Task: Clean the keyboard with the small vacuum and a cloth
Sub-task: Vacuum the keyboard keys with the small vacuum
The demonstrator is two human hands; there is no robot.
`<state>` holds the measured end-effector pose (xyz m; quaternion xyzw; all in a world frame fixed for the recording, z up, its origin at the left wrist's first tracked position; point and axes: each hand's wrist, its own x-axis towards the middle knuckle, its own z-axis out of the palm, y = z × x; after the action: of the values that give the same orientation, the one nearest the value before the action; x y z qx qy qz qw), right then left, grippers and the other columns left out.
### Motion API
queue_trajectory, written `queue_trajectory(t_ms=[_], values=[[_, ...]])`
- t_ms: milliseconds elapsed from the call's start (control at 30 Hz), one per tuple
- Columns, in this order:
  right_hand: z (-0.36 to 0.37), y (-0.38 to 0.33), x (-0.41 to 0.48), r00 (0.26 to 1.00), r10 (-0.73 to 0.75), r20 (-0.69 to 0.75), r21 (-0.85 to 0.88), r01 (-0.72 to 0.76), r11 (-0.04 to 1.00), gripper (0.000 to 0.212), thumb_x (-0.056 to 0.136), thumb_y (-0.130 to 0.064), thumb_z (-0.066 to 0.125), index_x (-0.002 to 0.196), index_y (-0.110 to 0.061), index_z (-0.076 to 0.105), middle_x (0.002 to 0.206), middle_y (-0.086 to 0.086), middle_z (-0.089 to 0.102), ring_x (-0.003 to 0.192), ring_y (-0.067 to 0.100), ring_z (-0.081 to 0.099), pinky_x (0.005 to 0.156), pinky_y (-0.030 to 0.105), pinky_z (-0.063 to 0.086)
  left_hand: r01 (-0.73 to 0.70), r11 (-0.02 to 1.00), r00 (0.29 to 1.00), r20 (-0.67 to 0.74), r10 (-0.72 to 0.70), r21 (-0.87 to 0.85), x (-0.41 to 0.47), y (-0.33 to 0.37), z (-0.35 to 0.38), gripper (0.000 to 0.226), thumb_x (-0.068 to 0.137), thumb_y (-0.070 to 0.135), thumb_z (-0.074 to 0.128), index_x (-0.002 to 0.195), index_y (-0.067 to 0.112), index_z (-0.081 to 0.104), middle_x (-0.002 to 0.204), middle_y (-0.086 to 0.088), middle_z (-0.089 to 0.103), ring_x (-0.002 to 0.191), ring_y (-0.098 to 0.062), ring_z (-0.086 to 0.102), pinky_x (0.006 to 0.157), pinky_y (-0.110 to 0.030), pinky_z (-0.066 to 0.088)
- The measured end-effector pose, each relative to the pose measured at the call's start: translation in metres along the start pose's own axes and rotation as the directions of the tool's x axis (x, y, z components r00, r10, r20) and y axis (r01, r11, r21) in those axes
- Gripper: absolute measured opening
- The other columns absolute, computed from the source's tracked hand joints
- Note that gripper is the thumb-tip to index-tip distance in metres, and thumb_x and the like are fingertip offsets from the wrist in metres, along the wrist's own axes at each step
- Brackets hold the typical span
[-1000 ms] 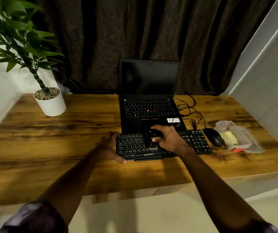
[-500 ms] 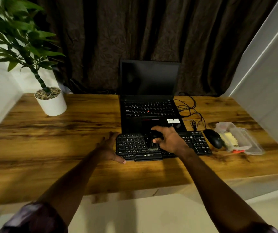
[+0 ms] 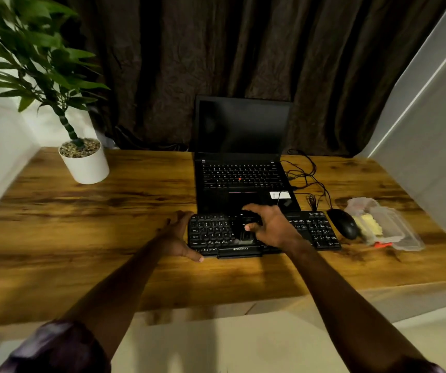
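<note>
plastic, matte and black, makes up the flat rectangular keyboard, which lies near the front edge of the table, just before the open laptop. the right hand is curled round the small vacuum, a dark, stubby body standing on the middle keys with a pale strip at its near end. the left hand is released, fingers straight along the keyboard's left end and the thumb at its front corner. a rounded glossy mouse sits just right of the keyboard, and beside that a clear, crinkled plastic container holds a yellow lump too blurred to name. thin black cables loop beside the laptop. the table is warm brown wood with dark streaked grain. a white cylindrical pot of pebbles with a leafy plant stands at its far left. a dark, creased curtain hangs behind, with pale walls at both sides.
</note>
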<state>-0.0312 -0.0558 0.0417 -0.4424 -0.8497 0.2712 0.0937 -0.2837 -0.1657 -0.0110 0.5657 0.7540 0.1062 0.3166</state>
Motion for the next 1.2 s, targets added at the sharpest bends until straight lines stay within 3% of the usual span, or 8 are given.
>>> queue_trajectory(t_ms=[133,267,433,533,600,733,933,1200], values=[[0.012,-0.014,0.001,1.000,-0.015,0.025,-0.040,0.016,0.999,0.054,0.089,-0.027,0.070,0.132,-0.049,0.044,0.133,0.010,0.054,0.095,0.019,0.061,0.088,0.045,0.058,-0.012,1.000,1.000,-0.002,0.012,0.019,0.001,-0.001,0.000,0.138,0.054,0.052,0.092,0.157,0.034,0.001,0.164,0.004,-0.004,0.150,-0.034,0.002,0.118,-0.056,0.014],[0.025,-0.035,0.005,0.998,-0.042,0.039,0.045,0.040,0.998,0.051,0.089,-0.023,0.070,0.131,-0.044,0.049,0.130,0.006,0.056,0.111,0.021,0.059,0.095,0.044,0.055,-0.013,0.999,1.000,-0.011,0.014,0.044,0.005,-0.005,0.002,0.140,0.050,0.057,0.091,0.156,0.035,0.003,0.163,0.004,0.000,0.149,-0.033,0.007,0.116,-0.057,0.020],[0.021,-0.034,0.005,1.000,-0.019,0.016,0.068,0.018,0.998,0.049,0.088,-0.020,0.071,0.130,-0.039,0.055,0.129,0.009,0.058,0.110,0.021,0.058,0.094,0.042,0.055,-0.023,0.999,1.000,-0.010,0.024,0.046,0.007,-0.007,0.003,0.139,0.051,0.057,0.091,0.156,0.035,0.003,0.163,0.004,-0.001,0.149,-0.031,0.008,0.115,-0.054,0.019],[0.009,-0.020,0.002,1.000,0.007,0.008,0.016,-0.007,1.000,0.049,0.089,-0.020,0.071,0.132,-0.036,0.054,0.126,0.010,0.059,0.093,0.017,0.061,0.085,0.036,0.058,-0.026,1.000,1.000,-0.011,0.027,0.016,0.007,-0.007,0.003,0.138,0.052,0.054,0.092,0.157,0.035,0.003,0.163,0.004,-0.003,0.150,-0.029,0.005,0.117,-0.051,0.016],[0.007,-0.016,0.001,1.000,0.029,0.009,-0.013,-0.029,0.999,0.050,0.089,-0.023,0.071,0.131,-0.042,0.052,0.125,0.011,0.057,0.089,0.021,0.063,0.082,0.039,0.059,-0.026,1.000,1.000,-0.015,0.026,0.015,0.008,-0.008,0.004,0.139,0.051,0.054,0.092,0.157,0.035,0.003,0.164,0.004,-0.003,0.150,-0.028,0.006,0.119,-0.050,0.017],[0.016,-0.031,0.004,0.999,0.018,0.044,-0.025,-0.017,1.000,0.051,0.089,-0.026,0.070,0.131,-0.045,0.049,0.124,0.010,0.056,0.099,0.025,0.063,0.088,0.045,0.058,-0.023,0.999,1.000,-0.017,0.023,0.037,0.010,-0.010,0.005,0.140,0.049,0.056,0.092,0.156,0.035,0.003,0.163,0.002,-0.002,0.149,-0.029,0.007,0.118,-0.050,0.020],[0.037,-0.052,0.014,0.998,-0.011,0.068,0.101,0.004,0.995,0.050,0.085,-0.030,0.071,0.126,-0.050,0.051,0.123,0.006,0.059,0.112,0.022,0.060,0.095,0.045,0.055,-0.009,0.998,1.000,0.001,0.009,0.069,0.012,-0.009,0.004,0.143,0.049,0.059,0.091,0.156,0.035,-0.001,0.162,0.003,-0.003,0.149,-0.029,0.006,0.117,-0.053,0.022],[0.016,-0.036,0.008,0.998,0.025,0.065,-0.032,-0.023,0.999,0.053,0.089,-0.027,0.070,0.134,-0.044,0.046,0.139,0.011,0.051,0.119,0.027,0.057,0.099,0.045,0.052,-0.025,0.998,1.000,0.008,0.025,0.061,0.013,-0.010,0.003,0.141,0.051,0.058,0.091,0.156,0.034,0.000,0.162,0.002,-0.004,0.150,-0.029,0.006,0.118,-0.052,0.020]])
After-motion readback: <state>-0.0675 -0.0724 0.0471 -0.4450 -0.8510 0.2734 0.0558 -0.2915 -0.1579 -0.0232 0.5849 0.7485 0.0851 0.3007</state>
